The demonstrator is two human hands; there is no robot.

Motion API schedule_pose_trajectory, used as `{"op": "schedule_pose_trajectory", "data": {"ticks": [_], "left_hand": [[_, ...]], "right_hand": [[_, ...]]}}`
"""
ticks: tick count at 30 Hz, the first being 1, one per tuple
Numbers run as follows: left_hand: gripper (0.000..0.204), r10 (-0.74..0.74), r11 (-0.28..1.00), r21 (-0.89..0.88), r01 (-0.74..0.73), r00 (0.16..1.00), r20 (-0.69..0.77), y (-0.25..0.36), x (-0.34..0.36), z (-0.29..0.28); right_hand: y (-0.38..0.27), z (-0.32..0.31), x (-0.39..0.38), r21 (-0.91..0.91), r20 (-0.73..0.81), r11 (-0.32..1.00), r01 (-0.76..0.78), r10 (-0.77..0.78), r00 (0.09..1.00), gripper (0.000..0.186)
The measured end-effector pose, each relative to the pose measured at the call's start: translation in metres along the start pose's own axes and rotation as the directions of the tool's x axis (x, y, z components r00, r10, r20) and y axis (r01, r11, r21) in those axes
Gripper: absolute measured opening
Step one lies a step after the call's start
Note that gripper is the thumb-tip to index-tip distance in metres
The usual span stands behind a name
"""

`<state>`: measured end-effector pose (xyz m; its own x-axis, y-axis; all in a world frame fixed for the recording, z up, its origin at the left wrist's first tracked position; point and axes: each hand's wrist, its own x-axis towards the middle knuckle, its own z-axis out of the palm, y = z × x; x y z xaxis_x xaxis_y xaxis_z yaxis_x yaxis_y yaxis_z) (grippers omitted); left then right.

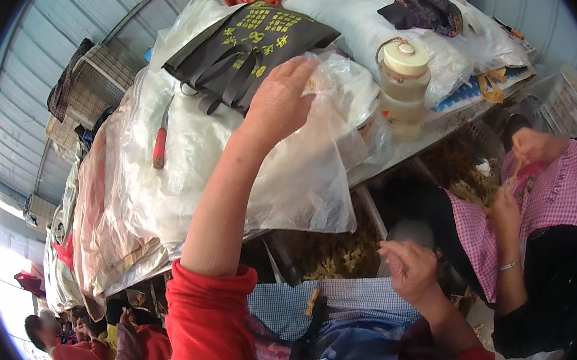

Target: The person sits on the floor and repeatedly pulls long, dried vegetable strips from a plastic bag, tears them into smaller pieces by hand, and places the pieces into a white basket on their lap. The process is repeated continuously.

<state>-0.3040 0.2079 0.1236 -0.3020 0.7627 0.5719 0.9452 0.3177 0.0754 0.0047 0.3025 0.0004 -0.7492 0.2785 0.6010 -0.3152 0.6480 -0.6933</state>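
My left hand reaches over the plastic-covered heap, its fingers stretched out beside a clear plastic bag. What its fingertips touch is partly hidden. A black tote bag with yellow print lies just beyond and to the left of that hand. Lower down, my right hand hovers above my lap with its fingers curled in; whether anything small is in them I cannot make out. Near it is a crate of yellow-brown dried pieces. A blue checked cloth covers my lap, with a wooden clip on it.
A red-handled tool lies on the plastic sheeting. A lidded jar stands at the table edge. At right, a co-worker in a pink checked apron handles a small piece. Other people sit at lower left.
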Motion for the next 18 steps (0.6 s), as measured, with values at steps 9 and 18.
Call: {"op": "schedule_pose_trajectory", "data": {"ticks": [9,18], "left_hand": [[0.073,-0.131,0.988,-0.041,0.147,0.956,0.263,-0.042,0.028,0.011],[0.069,-0.101,0.992,-0.043,0.123,0.935,0.341,-0.073,0.013,0.035]], "right_hand": [[0.016,0.062,0.198,-0.251,-0.144,0.953,0.170,-0.210,0.967,0.040],[0.062,0.106,0.263,-0.474,0.182,0.877,-0.077,0.183,0.966,0.040]]}}
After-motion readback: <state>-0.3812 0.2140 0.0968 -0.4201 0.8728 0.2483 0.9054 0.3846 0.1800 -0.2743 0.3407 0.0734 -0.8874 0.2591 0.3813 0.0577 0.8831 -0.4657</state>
